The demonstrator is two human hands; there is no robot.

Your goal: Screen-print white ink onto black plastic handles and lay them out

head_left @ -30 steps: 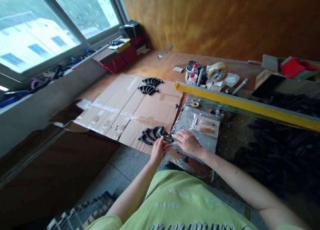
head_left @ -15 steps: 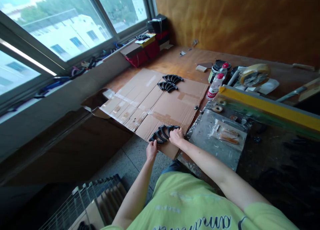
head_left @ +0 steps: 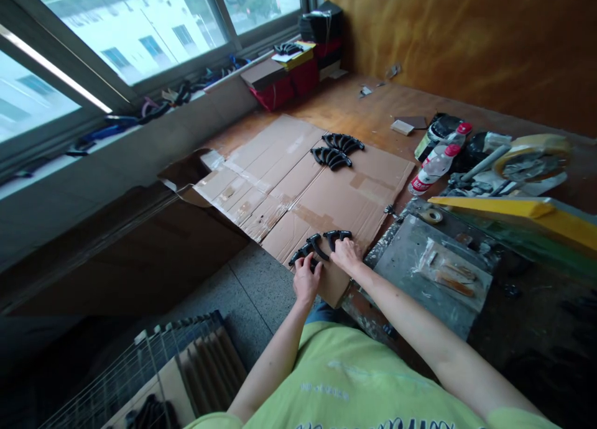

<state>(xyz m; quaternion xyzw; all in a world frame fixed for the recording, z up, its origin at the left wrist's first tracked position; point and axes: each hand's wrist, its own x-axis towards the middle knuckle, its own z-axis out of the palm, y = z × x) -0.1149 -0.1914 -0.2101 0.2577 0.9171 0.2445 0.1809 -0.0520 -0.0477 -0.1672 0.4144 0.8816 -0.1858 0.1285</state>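
Note:
Several black curved handle-like pieces lie in a loose row on the near edge of a flattened cardboard sheet. At the row's left end, my left hand is closed with thumb and fingers around one piece. My right hand grips the pieces at the right end, its fingertips partly hidden behind the hand. Between the two hands one curved piece lies apart from the others. Farther up the cardboard, more of these black curved pieces rest in two fanned rows.
Plastic bottles with red caps and a tape roll stand at the right. A grey plate and a yellow-edged board lie nearer. Below left is a wire rack; red boxes sit by the window.
My left hand has moved from the row's left tip onto a piece there. The row has spread, with wider gaps between its pieces. The head view has shifted slightly.

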